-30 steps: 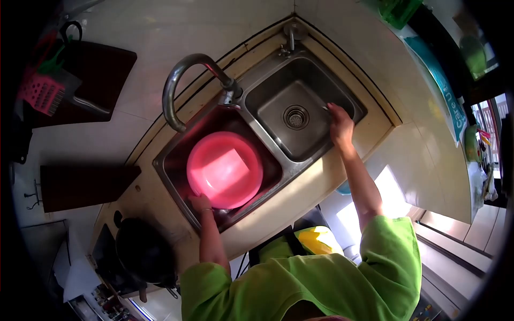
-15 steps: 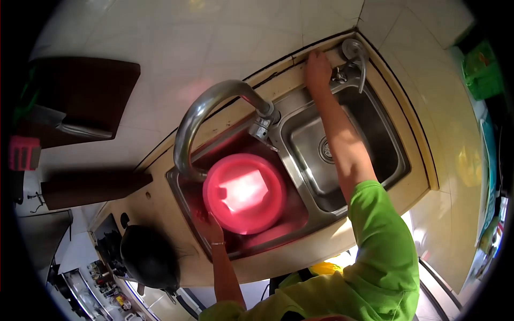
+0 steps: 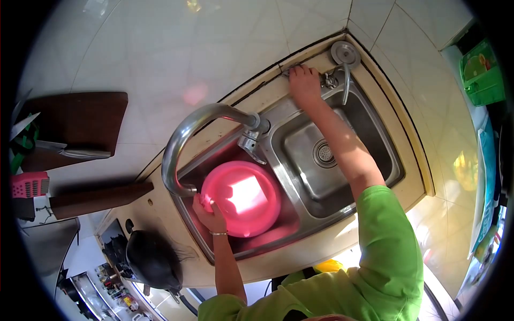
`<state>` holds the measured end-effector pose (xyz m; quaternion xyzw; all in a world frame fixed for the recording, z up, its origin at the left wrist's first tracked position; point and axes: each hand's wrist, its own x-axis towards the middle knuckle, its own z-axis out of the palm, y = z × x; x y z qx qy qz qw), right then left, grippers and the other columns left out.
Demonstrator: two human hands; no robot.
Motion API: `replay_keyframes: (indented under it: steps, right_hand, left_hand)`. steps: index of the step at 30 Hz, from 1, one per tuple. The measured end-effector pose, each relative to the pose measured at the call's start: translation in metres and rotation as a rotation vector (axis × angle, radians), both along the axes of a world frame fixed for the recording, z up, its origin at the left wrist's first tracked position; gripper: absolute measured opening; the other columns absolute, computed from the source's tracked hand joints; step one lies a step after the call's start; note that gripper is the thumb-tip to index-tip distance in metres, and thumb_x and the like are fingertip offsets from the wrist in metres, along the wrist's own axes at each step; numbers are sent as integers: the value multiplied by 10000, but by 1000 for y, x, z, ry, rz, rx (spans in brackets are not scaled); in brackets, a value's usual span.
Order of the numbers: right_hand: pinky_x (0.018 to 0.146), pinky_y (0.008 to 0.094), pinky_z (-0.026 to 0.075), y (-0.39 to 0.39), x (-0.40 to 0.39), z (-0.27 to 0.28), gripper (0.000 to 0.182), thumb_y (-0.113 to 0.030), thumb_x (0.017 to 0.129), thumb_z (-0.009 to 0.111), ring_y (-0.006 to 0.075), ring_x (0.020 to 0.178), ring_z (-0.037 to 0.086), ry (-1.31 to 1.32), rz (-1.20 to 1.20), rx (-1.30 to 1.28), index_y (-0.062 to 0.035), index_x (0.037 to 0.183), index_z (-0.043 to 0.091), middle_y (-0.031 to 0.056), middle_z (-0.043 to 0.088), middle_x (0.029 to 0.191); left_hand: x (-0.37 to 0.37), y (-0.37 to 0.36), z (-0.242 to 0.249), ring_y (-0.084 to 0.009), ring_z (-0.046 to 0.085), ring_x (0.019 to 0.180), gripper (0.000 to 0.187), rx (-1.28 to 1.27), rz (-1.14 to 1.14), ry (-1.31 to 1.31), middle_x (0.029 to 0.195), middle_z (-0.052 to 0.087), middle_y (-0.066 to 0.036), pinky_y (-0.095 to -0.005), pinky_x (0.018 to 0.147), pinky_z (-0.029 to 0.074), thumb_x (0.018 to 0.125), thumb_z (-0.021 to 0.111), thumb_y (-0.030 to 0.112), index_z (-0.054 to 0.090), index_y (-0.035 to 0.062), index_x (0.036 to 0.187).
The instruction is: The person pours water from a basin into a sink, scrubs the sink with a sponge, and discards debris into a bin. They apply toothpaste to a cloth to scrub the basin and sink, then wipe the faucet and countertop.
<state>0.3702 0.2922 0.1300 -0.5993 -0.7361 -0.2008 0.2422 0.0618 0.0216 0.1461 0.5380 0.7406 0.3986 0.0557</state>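
A round pink basin (image 3: pixel 267 206) sits in the left bowl of a steel double sink, with bright sunlight on its inside. My left hand (image 3: pixel 210 215) is closed at the basin's left rim, thumb on the inner side. Above that hand is the spout end of the large curved faucet (image 3: pixel 179 131). My right hand (image 3: pixel 305 85) reaches over the right bowl (image 3: pixel 308 155) to the ledge behind it. Its fingers curl down over a small greyish thing (image 3: pixel 290 69), which I cannot make out. Just right of this hand is a small tap (image 3: pixel 330 80).
A round metal strainer (image 3: pixel 345 53) lies in the back right corner, by a thin spout. A black wok (image 3: pixel 152 259) stands on the left of the counter. Knives and a dark board (image 3: pixel 91 125) are at the left wall. A green box (image 3: pixel 483 75) is far right.
My left hand has slid up along the basin's left rim. My right hand, still beside the small tap, has its fingers further forward on the ledge. The whole view has shifted slightly.
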Motion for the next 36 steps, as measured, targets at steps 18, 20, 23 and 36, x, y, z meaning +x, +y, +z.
replay_keyframes:
  steps: [18,20,23,36]
  right_hand:
    - [595,328,476,-31,-38,10,202,-131,680,483,245,797,532,-5,-162,-235,-14,827,558,116,543,840]
    - [598,320,479,-28,-29,3,197,-130,682,484,230,795,530,-37,-119,-154,-19,827,557,108,548,823]
    - [619,324,474,-7,2,5,188,-125,679,488,214,799,520,-20,-121,-206,-18,818,555,102,552,812]
    - [694,350,419,-4,-55,25,179,-189,726,506,269,771,521,374,434,-490,-81,815,617,106,545,784]
  left_hand:
    - [-42,5,-6,-253,465,963,393,-43,-26,-127,1053,459,-158,-337,838,369,731,509,29,408,-36,1106]
    - [-39,14,2,-227,486,945,388,-83,-49,-94,1048,481,-138,-323,811,383,743,512,60,412,-14,1111]
    - [-27,26,13,-222,483,951,390,-146,-21,-189,1049,487,-137,-318,817,380,746,513,71,411,-14,1113]
    - [-1,131,27,-282,454,976,325,248,-560,104,1012,490,-139,-345,849,357,715,499,4,500,28,1038]
